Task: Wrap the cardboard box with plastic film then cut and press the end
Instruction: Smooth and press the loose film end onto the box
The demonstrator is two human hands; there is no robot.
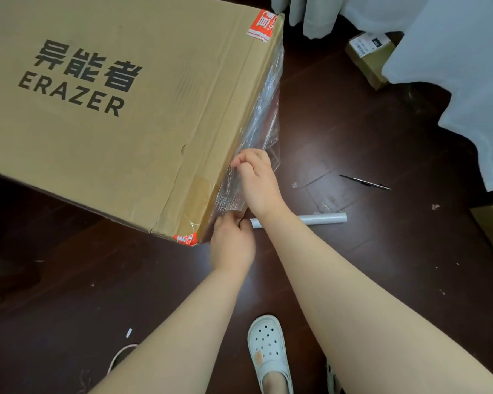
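My bare arms [353, 294] reach out over my white clog [268, 345] toward the job. The big ERAZER cardboard box [111, 123] fills the left of my view and sits on the dark wood floor [339, 123]. The plastic film [265, 109] runs down its right-hand face, from the far top corner to the near low corner. It looks loose and wrinkled and billows off the cardboard halfway along.

My left hand [232, 245] is at the low corner, fingers curled in and pinching the film's bottom edge against the box. Just above it, my right hand [258, 183] has its fingers bunched, nipping a fold of film at the box edge.

The film roll [325, 218] lies on the floor behind my right wrist. I cannot tell whether the sheet is still joined to it. Further right lies a thin dark blade [365, 182], scissors or a knife. A smaller carton [373, 64] sits beyond that.

I judge the step in hand to be seating this film on the side face. To do it well, I should keep the left pinch as an anchor and draw the sheet taut with the right. Then I should flatten those fingers and stroke upward along the edge, so the slack works out instead of getting trapped as creases.
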